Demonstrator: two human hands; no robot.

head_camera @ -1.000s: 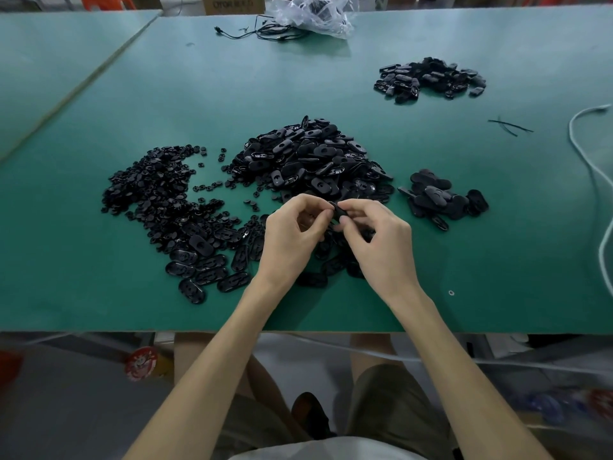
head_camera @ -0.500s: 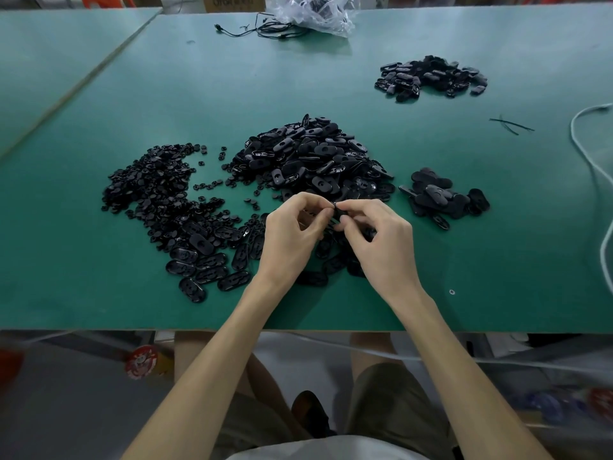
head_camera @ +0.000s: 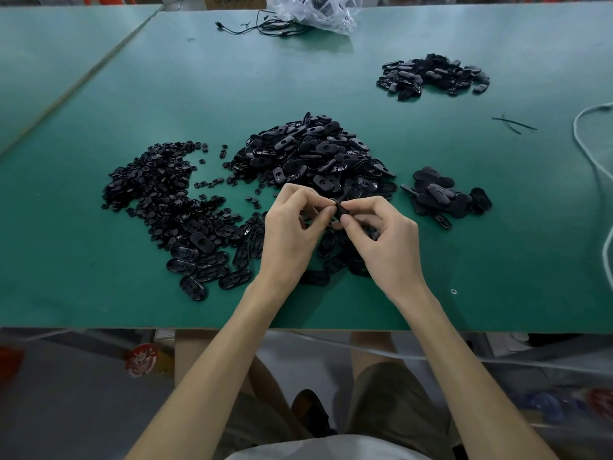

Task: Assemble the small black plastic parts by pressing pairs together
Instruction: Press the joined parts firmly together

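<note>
Below the near edge of the desk (head_camera: 497, 260), a round red-and-white sticker (head_camera: 142, 360) carries no legible writing.

Above the near part of the desk, the left hand (head_camera: 292, 234) and the right hand (head_camera: 381, 237) meet fingertip to fingertip. Each grip is closed in a pinch on one black part (head_camera: 341, 210), which is held between the hands, clear of the surface. The part shows edge-on. Its long axis appears to run roughly near to far, slanting slightly. Whether it is one piece or a pair already seated cannot be determined.

The part lies directly between the two grips, equally near each. The coming press is judged to act across its thin dimension.

Just beyond the hands lies the main heap of oval shells (head_camera: 315, 154). To its left is a spread of small round pieces (head_camera: 159, 187). To its right is a small stack (head_camera: 444, 197). A further heap (head_camera: 431, 74) lies far right.

At the far edge are a clear plastic bag (head_camera: 315, 11), a black cable (head_camera: 265, 26) and a cardboard box (head_camera: 235, 0). The box's print is cut off and unreadable.
</note>
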